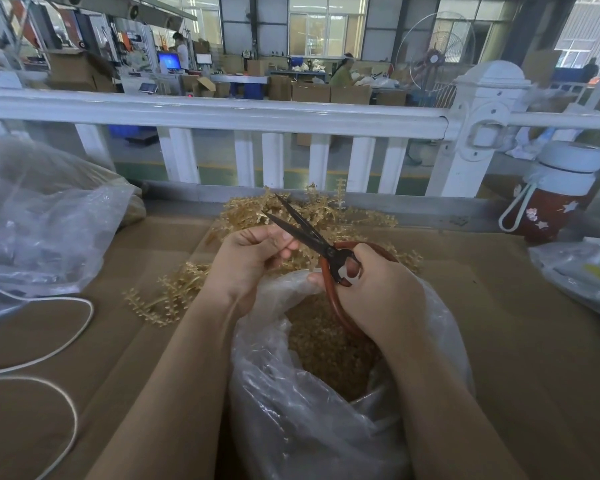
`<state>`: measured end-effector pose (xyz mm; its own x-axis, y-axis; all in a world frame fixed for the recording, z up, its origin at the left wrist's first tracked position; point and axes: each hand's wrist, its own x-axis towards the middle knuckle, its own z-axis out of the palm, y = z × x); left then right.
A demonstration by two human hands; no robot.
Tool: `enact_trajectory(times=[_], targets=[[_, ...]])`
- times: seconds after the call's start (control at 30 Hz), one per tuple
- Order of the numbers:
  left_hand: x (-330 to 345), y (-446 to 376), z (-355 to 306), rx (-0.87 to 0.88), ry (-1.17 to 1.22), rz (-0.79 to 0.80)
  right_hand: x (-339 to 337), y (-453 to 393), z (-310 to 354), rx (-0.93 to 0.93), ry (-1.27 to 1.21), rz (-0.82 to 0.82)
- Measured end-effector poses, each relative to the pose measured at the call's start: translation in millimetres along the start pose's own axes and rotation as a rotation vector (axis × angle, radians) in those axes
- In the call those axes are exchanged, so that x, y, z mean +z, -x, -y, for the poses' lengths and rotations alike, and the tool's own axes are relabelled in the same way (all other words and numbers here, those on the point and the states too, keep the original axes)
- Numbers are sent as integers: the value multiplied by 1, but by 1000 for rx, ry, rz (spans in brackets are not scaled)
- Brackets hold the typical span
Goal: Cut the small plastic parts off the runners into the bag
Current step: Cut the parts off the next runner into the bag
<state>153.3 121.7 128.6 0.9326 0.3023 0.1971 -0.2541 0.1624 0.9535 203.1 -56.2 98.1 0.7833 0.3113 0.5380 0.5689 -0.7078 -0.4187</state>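
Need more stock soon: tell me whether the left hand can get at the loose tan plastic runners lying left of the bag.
Probably yes: the left hand sits just beside the tan plastic runners, nothing between, but it must drop what it holds.

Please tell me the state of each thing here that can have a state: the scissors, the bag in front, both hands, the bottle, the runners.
scissors: blades open, held above the bag.
bag: mouth open, holding many cut parts.
left hand: fingers curled, pinching a runner.
right hand: grips the scissors' red handles.
bottle: upright, lid on.
runners: loose pile on the cardboard, parts uncut.
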Motion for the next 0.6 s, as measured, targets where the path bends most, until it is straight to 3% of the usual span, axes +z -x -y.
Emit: enact_trajectory(times=[0.6], targets=[[-2,0,2,21,11,25,0,1,2,-8,19,-96]])
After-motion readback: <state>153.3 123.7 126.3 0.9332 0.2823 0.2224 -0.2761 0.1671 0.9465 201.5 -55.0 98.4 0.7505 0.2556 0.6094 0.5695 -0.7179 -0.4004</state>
